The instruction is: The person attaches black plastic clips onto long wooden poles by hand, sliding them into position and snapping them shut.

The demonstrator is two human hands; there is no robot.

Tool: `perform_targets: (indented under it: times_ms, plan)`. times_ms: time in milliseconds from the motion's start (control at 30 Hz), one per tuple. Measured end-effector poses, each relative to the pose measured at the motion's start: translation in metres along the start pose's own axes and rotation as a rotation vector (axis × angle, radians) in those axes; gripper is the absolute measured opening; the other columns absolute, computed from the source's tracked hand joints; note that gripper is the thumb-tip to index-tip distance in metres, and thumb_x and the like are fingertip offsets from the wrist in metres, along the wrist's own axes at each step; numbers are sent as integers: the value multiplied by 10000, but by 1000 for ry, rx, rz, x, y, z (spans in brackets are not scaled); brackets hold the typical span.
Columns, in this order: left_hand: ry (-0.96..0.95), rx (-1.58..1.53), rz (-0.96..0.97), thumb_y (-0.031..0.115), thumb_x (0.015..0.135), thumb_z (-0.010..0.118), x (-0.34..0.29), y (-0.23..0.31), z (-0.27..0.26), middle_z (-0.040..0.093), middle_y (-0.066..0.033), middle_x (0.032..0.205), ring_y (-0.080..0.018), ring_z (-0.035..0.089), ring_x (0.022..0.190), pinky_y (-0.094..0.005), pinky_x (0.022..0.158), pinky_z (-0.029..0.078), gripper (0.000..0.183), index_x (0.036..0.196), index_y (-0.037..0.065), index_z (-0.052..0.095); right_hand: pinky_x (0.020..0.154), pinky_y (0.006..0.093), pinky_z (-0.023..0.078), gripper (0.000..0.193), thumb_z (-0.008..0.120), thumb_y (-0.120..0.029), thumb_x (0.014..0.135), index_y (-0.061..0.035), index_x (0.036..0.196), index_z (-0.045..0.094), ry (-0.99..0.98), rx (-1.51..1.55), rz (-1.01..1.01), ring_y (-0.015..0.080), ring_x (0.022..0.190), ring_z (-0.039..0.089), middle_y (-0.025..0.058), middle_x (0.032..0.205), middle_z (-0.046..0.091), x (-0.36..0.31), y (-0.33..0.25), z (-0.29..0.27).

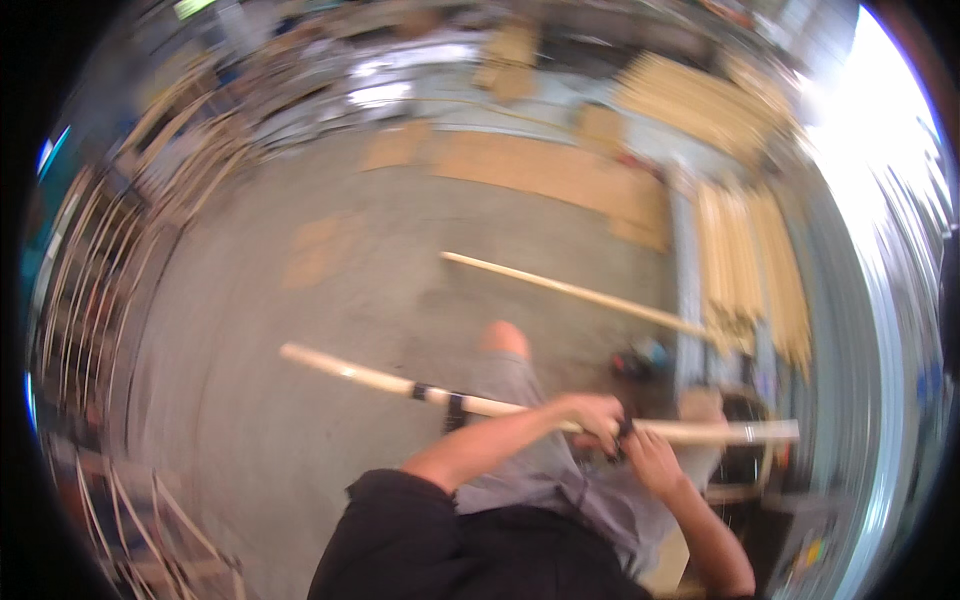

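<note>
A long pale wooden pole (pixel 375 378) lies across my lap, tilted slightly down toward the right. Two black bands (pixel 455 412) circle it left of my hands. My left hand (pixel 597 418) is closed at the pole, its fingers curled by another black band (pixel 626 430). Just right of that band, my right hand (pixel 655 462) is also closed, fingertips pressed against the pole. Both hands nearly touch each other. Motion blur and the fingers hide exactly how the black band is gripped.
A second wooden pole (pixel 570 292) extends ahead above the concrete floor (pixel 250 400). Stacked wooden strips (pixel 750 265) stand at the right, more boards (pixel 700 105) at the far right. Flat cardboard (pixel 530 165) lies ahead. Racks (pixel 100 270) line the left.
</note>
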State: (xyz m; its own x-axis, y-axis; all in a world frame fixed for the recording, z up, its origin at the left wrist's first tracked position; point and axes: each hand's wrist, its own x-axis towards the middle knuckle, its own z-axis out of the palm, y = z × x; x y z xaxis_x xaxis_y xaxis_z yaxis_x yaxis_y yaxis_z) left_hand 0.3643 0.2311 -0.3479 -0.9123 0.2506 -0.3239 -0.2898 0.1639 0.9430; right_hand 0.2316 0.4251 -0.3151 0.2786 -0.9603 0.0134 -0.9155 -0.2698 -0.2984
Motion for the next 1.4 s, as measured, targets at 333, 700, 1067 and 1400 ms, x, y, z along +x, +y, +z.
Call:
perform_targets:
  times_ms: [333, 700, 1067, 1400]
  plan:
    - [176, 164, -114, 102, 726, 809, 7, -12, 8, 693, -37, 828, -103, 592, 769, -297, 696, 485, 283, 961, -25, 714, 706, 421, 442, 92, 607, -83, 881, -29, 871, 533, 694, 83, 721, 311, 779, 556, 136, 826, 545, 15, -73, 57]
    - [242, 144, -254, 75, 744, 780, -7, 24, 14, 661, -3, 752, -71, 581, 658, -248, 570, 452, 207, 918, -1, 697, 680, 382, 420, 108, 625, -168, 822, -82, 809, 562, 914, 64, 872, 256, 764, 580, 90, 807, 556, 35, -82, 89]
    - [255, 65, -357, 80, 764, 777, -14, 49, 44, 633, 4, 696, -52, 544, 543, -219, 466, 405, 201, 919, 14, 668, 676, 327, 435, 145, 624, -182, 818, -60, 798, 548, 744, -57, 613, 208, 780, 568, 66, 834, 553, -4, -87, 71]
    - [296, 93, -361, 88, 752, 794, -2, 38, 90, 614, -2, 694, -65, 550, 543, -229, 468, 420, 252, 947, 7, 656, 695, 383, 474, 208, 684, -191, 798, -39, 872, 563, 817, 150, 821, 267, 782, 605, 95, 831, 567, -41, -108, 82]
